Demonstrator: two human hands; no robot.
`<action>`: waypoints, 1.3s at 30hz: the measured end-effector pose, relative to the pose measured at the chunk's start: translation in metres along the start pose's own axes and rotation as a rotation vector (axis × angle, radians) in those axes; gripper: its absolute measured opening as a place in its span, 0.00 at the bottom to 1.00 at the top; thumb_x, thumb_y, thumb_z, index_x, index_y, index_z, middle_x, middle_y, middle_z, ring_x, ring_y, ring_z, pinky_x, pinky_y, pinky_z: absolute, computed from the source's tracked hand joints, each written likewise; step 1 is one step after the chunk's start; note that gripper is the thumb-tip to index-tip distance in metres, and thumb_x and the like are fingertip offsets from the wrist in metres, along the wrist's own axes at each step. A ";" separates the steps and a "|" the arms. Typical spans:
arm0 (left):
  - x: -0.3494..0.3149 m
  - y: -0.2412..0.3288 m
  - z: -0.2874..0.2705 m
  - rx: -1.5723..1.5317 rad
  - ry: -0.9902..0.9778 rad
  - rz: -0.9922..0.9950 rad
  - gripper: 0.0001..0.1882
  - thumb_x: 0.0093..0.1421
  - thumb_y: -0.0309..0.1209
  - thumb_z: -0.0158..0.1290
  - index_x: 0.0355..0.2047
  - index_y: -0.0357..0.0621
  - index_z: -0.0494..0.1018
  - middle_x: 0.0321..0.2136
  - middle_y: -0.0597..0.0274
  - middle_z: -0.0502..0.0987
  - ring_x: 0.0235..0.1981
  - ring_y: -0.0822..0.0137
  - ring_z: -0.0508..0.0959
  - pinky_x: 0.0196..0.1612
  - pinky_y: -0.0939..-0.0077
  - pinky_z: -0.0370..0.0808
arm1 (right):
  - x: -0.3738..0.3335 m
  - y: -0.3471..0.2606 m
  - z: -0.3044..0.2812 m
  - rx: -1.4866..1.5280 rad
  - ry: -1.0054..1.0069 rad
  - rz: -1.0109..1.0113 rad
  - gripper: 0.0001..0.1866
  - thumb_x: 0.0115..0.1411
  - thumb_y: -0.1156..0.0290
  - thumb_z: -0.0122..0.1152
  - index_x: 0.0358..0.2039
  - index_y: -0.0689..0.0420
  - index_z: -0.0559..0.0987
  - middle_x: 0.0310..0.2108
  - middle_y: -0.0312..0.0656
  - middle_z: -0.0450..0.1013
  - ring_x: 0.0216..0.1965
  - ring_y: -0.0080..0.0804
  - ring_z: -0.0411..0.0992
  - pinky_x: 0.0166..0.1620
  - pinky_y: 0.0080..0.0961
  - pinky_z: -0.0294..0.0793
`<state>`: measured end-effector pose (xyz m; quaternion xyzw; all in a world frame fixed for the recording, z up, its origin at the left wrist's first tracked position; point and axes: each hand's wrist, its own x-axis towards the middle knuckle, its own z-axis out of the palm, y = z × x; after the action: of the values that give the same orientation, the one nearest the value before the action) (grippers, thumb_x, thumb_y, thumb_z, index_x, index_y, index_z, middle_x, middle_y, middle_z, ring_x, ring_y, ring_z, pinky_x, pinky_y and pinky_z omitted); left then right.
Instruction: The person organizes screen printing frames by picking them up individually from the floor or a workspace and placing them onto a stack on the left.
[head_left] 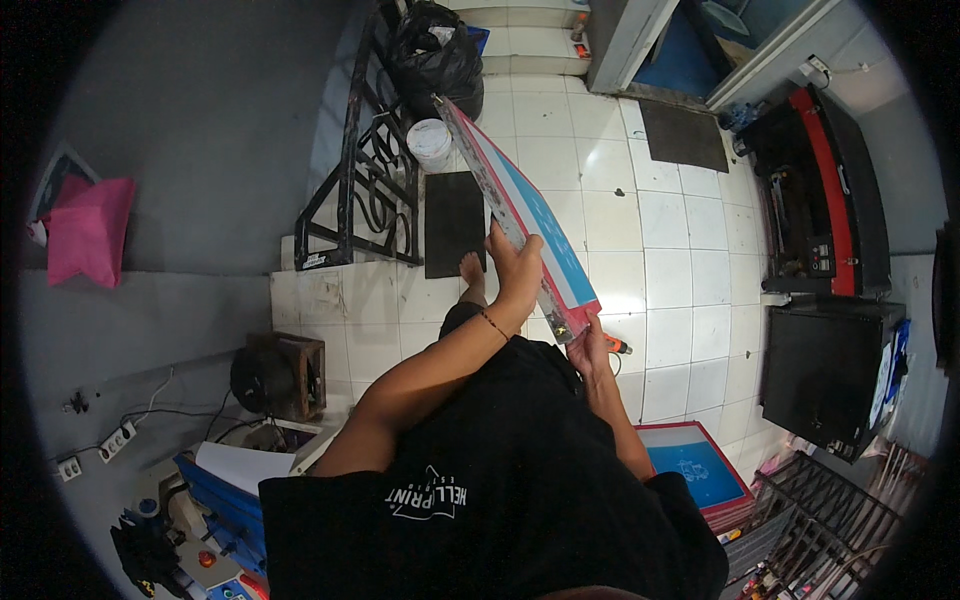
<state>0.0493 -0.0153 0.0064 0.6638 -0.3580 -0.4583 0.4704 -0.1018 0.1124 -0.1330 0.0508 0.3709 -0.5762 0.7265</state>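
Note:
A screen printing frame [538,214], with blue mesh and red-taped edges, is held tilted in front of my body, its worn side edge turned up. My left hand [515,268] is closed round that edge near the middle, fingers partly hidden. At the near lower corner, my right hand [589,348] grips the frame from the right side; some of its fingers are behind the corner. An orange and black heat gun [618,345] shows just beside my right hand. Whether the hand touches it I cannot tell.
A stack of similar frames [700,465] stands by my right elbow, next to a metal rack [820,510]. Black cabinets [830,375] line the right wall. Ahead are a black metal stand [350,180], a white bucket [429,143], a garbage bag [430,60] and a dark mat [452,225].

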 end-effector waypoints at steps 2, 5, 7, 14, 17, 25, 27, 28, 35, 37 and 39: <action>0.005 -0.007 -0.001 -0.060 -0.007 0.026 0.37 0.53 0.31 0.53 0.61 0.36 0.53 0.54 0.42 0.59 0.55 0.48 0.66 0.58 0.59 0.64 | 0.002 0.004 0.002 0.016 0.036 0.024 0.26 0.64 0.59 0.53 0.57 0.59 0.64 0.53 0.44 0.70 0.52 0.36 0.71 0.57 0.30 0.70; 0.010 -0.006 -0.004 -0.057 -0.009 0.053 0.35 0.53 0.30 0.53 0.60 0.35 0.53 0.53 0.42 0.58 0.55 0.48 0.64 0.58 0.59 0.62 | 0.004 0.007 0.006 0.032 0.024 0.055 0.24 0.64 0.59 0.53 0.55 0.60 0.65 0.51 0.44 0.71 0.50 0.35 0.73 0.54 0.28 0.73; 0.019 -0.011 -0.009 0.062 -0.008 0.059 0.35 0.53 0.30 0.53 0.59 0.35 0.53 0.53 0.40 0.58 0.55 0.46 0.63 0.58 0.56 0.61 | 0.009 0.011 0.004 0.052 -0.017 0.095 0.27 0.63 0.59 0.55 0.57 0.59 0.63 0.53 0.42 0.68 0.51 0.33 0.70 0.54 0.24 0.72; 0.115 -0.037 -0.045 0.338 0.101 0.032 0.24 0.52 0.32 0.56 0.46 0.29 0.68 0.44 0.40 0.72 0.46 0.47 0.74 0.48 0.58 0.71 | 0.049 0.054 0.030 0.150 -0.122 0.189 0.21 0.65 0.57 0.53 0.47 0.62 0.69 0.40 0.44 0.74 0.33 0.31 0.76 0.35 0.20 0.79; 0.142 -0.024 -0.080 0.240 -0.049 0.081 0.18 0.57 0.31 0.53 0.44 0.29 0.72 0.40 0.46 0.77 0.40 0.58 0.78 0.43 0.68 0.74 | 0.054 0.067 0.029 -0.019 -0.123 0.281 0.25 0.67 0.53 0.49 0.53 0.62 0.66 0.46 0.49 0.70 0.41 0.34 0.74 0.42 0.27 0.78; 0.206 -0.040 -0.146 0.708 0.055 0.153 0.19 0.56 0.35 0.55 0.41 0.30 0.72 0.39 0.37 0.75 0.45 0.43 0.75 0.49 0.55 0.70 | 0.018 0.033 -0.036 -0.480 0.201 0.346 0.26 0.66 0.60 0.48 0.59 0.60 0.60 0.52 0.53 0.69 0.48 0.38 0.72 0.48 0.29 0.76; 0.216 -0.062 -0.155 0.708 0.074 0.230 0.19 0.56 0.35 0.55 0.40 0.30 0.72 0.38 0.38 0.74 0.45 0.42 0.73 0.50 0.54 0.69 | 0.003 0.016 -0.070 -0.473 0.332 0.227 0.26 0.66 0.60 0.49 0.59 0.61 0.61 0.51 0.52 0.70 0.45 0.37 0.72 0.47 0.29 0.76; 0.222 -0.073 -0.160 0.707 0.080 0.271 0.19 0.56 0.35 0.55 0.39 0.30 0.72 0.38 0.38 0.74 0.45 0.41 0.72 0.50 0.53 0.68 | -0.005 0.007 -0.092 -0.482 0.367 0.217 0.26 0.65 0.60 0.49 0.59 0.61 0.61 0.50 0.51 0.69 0.45 0.37 0.72 0.46 0.29 0.76; 0.274 -0.158 -0.204 0.751 0.137 0.243 0.18 0.55 0.34 0.57 0.39 0.30 0.71 0.40 0.37 0.72 0.47 0.41 0.71 0.51 0.54 0.67 | -0.075 -0.014 -0.128 -0.642 0.692 0.224 0.25 0.65 0.63 0.47 0.60 0.62 0.61 0.47 0.52 0.72 0.38 0.39 0.75 0.38 0.29 0.77; 0.283 -0.183 -0.213 0.783 0.146 0.240 0.18 0.56 0.33 0.56 0.39 0.29 0.70 0.42 0.37 0.71 0.47 0.40 0.70 0.51 0.53 0.67 | -0.087 -0.011 -0.115 -0.721 0.712 0.276 0.26 0.65 0.63 0.48 0.59 0.63 0.62 0.45 0.52 0.72 0.36 0.39 0.75 0.36 0.28 0.77; 0.288 -0.190 -0.211 0.823 0.178 0.233 0.18 0.56 0.33 0.56 0.39 0.29 0.69 0.42 0.37 0.71 0.47 0.40 0.70 0.51 0.53 0.67 | -0.090 -0.003 -0.112 -0.776 0.693 0.303 0.24 0.66 0.64 0.47 0.59 0.63 0.63 0.44 0.51 0.73 0.37 0.39 0.75 0.34 0.28 0.77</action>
<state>0.3506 -0.1565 -0.2238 0.7880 -0.5412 -0.1624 0.2444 -0.1633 0.2397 -0.1586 0.0189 0.7628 -0.2352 0.6020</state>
